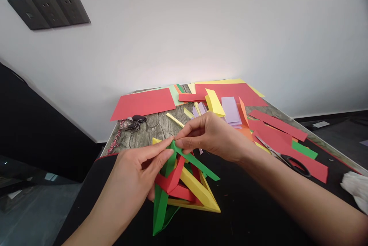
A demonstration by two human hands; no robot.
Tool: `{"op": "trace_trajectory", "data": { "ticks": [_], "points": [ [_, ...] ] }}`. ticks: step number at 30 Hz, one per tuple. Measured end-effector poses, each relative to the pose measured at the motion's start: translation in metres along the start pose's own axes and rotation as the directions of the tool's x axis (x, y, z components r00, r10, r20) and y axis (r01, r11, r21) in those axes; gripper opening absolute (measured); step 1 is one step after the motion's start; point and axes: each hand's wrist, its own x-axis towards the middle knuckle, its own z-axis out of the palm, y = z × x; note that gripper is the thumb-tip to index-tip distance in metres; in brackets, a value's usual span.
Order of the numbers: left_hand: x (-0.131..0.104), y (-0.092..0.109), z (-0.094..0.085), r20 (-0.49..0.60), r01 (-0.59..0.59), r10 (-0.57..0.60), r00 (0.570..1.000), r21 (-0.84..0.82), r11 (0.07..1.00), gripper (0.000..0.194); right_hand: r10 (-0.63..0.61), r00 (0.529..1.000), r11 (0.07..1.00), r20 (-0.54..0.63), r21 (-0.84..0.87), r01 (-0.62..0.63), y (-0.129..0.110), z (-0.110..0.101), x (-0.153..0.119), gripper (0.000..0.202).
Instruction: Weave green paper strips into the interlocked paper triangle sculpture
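Observation:
A folded-paper model (195, 184) of interlocked green, red and yellow strips stands on the black mat, below and between my hands. My left hand (140, 167) is closed on its upper left part, thumb and index finger pinching a green strip near the top. From the other side, my right hand (202, 135) pinches the same green peak with thumb and fingertips. One green strip end (208, 169) slants free down to the right under my right hand. My fingers hide the very tip where the strips meet.
Scissors (283, 158) with black handles lie on red paper (310, 161) at the right. Keys (135, 121) rest at the left near a red sheet (146, 104). Behind my hands are a folded yellow paper (214, 102) and purple slips (230, 110). White tissue (356, 188) sits far right.

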Motion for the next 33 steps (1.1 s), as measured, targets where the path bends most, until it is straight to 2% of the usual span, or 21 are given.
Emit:
{"op": "trace_trajectory", "data": {
  "ticks": [6, 14, 20, 23, 33],
  "points": [
    [0.0021, 0.0007, 0.0021, -0.018, -0.036, 0.036, 0.999, -0.028, 0.999, 0.043, -0.006, 1.0, 1.0, 0.03, 0.017, 0.005, 0.0025, -0.0011, 0.0004, 0.009],
    [-0.0006, 0.0011, 0.0014, -0.015, -0.049, 0.049, 0.999, 0.023, 0.999, 0.043, -0.005, 1.0, 0.999, 0.003, -0.048, 0.005, -0.0018, 0.0045, -0.0021, 0.012],
    [0.0018, -0.0052, 0.0042, -0.076, -0.105, 0.107, 0.991, 0.035, 0.994, 0.041, -0.022, 0.999, 0.998, -0.026, -0.056, 0.021, -0.0023, 0.0068, -0.0026, 0.01],
    [0.0029, -0.0071, 0.0058, -0.1, -0.13, 0.135, 0.986, 0.051, 0.99, 0.04, -0.048, 0.999, 0.996, 0.003, -0.076, 0.049, -0.0023, 0.0044, -0.002, 0.009],
    [0.0001, -0.0057, 0.0029, -0.085, -0.11, 0.115, 0.99, 0.06, 0.992, 0.04, -0.07, 0.997, 0.996, -0.013, -0.052, 0.069, -0.0001, 0.0051, -0.0014, 0.008]
  ]
}}
